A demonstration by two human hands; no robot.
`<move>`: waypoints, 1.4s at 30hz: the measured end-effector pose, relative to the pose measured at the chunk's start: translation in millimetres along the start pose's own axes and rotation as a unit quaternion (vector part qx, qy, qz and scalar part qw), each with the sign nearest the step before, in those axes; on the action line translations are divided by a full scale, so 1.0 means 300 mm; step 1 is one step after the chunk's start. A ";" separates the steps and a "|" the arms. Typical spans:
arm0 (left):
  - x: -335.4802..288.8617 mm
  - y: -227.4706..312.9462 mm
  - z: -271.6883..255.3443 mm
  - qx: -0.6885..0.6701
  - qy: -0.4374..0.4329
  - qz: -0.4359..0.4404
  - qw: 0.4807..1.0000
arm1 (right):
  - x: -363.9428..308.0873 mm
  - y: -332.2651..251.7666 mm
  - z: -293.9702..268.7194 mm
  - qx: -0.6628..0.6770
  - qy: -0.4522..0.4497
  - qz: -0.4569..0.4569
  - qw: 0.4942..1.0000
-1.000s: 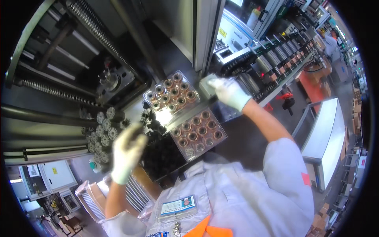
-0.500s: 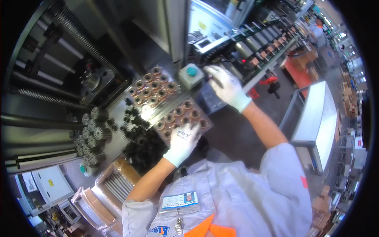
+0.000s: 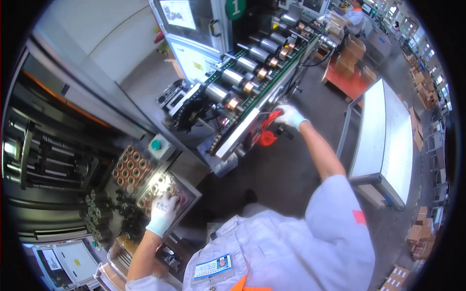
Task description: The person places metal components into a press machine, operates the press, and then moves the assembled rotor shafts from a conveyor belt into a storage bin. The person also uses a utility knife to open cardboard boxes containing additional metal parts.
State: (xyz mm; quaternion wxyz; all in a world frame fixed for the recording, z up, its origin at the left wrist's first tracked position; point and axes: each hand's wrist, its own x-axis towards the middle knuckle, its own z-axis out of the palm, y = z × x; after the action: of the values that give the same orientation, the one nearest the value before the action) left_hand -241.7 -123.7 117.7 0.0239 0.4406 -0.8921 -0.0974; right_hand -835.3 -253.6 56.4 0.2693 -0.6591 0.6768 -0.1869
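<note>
Both my hands wear white gloves. My left hand [image 3: 164,211] rests on a tray of copper-coloured rings [image 3: 145,200], fingers stretched over them; the parts under the palm are hidden. Just beyond lies a second group of the same rings [image 3: 130,167], set in rows. My right hand [image 3: 291,117] reaches out to the side of the conveyor, its fingers closed on the end of a red tool [image 3: 273,117]. Its exact kind is unclear. Below this, a round red piece [image 3: 266,138] hangs by the conveyor's near end.
The conveyor [image 3: 252,109] carries several metal cylinders with copper ends. A grey box with a green button [image 3: 156,144] stands beyond the rings. Dark toothed parts [image 3: 128,213] and silver toothed parts [image 3: 98,216] stand at left. A white-topped table [image 3: 383,140] is at right; a co-worker [image 3: 353,18] stands far off.
My view has turned toward the conveyor. My right hand has gone from beside the button box to the red tool. My left hand stays on the ring tray.
</note>
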 end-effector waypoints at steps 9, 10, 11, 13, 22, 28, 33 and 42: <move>0.069 0.113 -0.188 -0.437 0.082 -0.307 0.842 | -0.117 0.163 -0.217 0.580 0.412 -0.021 0.702; 0.104 0.145 -0.245 -0.506 0.081 -0.321 0.797 | -0.153 0.171 -0.248 0.468 0.358 -0.031 0.807; 0.142 0.149 -0.273 -0.572 0.080 -0.332 0.746 | -0.204 0.121 -0.265 0.341 0.219 -0.048 0.913; 0.159 0.083 -0.190 -0.623 0.152 -0.291 0.710 | -0.263 -0.141 -0.313 -0.137 -0.039 -0.025 0.989; 0.625 0.243 -0.106 -0.715 0.148 -0.166 0.663 | -0.272 0.326 -0.567 -0.048 0.312 0.139 0.939; 0.911 0.394 -0.136 -0.683 0.163 -0.155 0.695 | -0.125 0.618 -0.894 0.217 0.371 0.215 0.877; 1.165 0.576 -0.045 -0.594 0.214 -0.183 0.753 | 0.161 0.886 -1.187 0.231 0.284 0.169 0.915; 1.452 1.095 -0.139 -0.597 0.193 -0.361 0.690 | 0.825 1.352 -1.532 0.079 0.251 0.095 0.960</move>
State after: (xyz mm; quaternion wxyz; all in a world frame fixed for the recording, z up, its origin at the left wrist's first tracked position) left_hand -759.1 -280.0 203.9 0.4160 0.6311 -0.3937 -0.5232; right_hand -1433.8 -521.4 141.3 0.1585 -0.5006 0.7651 -0.3726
